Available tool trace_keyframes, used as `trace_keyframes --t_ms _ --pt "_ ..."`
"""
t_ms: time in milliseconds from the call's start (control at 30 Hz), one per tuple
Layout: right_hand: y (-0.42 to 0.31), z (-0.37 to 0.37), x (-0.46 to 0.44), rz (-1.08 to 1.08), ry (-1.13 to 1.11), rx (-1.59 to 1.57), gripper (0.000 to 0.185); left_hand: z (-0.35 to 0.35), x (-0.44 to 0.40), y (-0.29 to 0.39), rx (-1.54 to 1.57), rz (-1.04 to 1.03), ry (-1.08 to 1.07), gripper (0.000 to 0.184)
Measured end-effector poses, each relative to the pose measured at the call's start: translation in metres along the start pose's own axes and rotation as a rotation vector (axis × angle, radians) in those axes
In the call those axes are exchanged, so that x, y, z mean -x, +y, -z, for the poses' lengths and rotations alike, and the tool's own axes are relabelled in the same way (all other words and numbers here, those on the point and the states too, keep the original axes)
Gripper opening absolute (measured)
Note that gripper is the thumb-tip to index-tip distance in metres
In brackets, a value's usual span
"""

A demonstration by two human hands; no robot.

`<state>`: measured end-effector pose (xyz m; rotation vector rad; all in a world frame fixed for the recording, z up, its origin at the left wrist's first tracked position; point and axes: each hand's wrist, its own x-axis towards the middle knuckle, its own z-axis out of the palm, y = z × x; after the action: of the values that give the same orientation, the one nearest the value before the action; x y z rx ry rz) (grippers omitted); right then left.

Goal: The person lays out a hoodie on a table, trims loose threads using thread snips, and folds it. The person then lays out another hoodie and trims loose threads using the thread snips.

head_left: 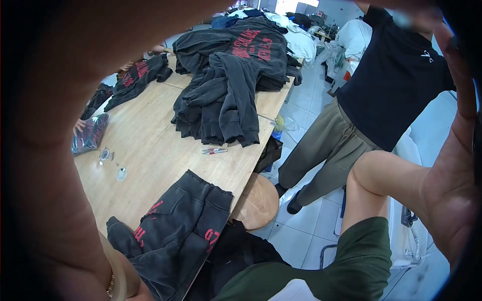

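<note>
Left hand (55,145) close up, dark garment (173,233) beyond with red "07".

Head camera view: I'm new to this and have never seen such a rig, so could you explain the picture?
There is no robot. One camera on a person's head looks forward and down. The large blurred shapes at the edges are the left hand and right hand, raised close to the lens; I can't see either holding anything. On the wooden table lie a pile of dark garments and a nearer garment with red print. Another person stands beyond it, on the right.
</note>
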<state>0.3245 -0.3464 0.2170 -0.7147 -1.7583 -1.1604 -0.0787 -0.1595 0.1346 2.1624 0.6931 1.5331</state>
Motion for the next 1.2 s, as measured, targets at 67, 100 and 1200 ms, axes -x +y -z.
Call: trace_keyframes --t_ms 67,100,1200 --pt "-0.001 -0.001 0.0 0.003 0.009 -0.001 0.03 0.003 -0.001 0.0 -0.005 0.001 0.004 0.033" --pt "-0.002 -0.001 -0.001 0.005 0.014 -0.002 0.03 0.005 -0.002 0.0 -0.006 0.002 0.011 0.033" --pt "-0.278 -0.257 0.21 -0.815 -0.799 -1.449 0.011 -0.043 0.168 0.02 0.211 0.412 0.067 0.03"
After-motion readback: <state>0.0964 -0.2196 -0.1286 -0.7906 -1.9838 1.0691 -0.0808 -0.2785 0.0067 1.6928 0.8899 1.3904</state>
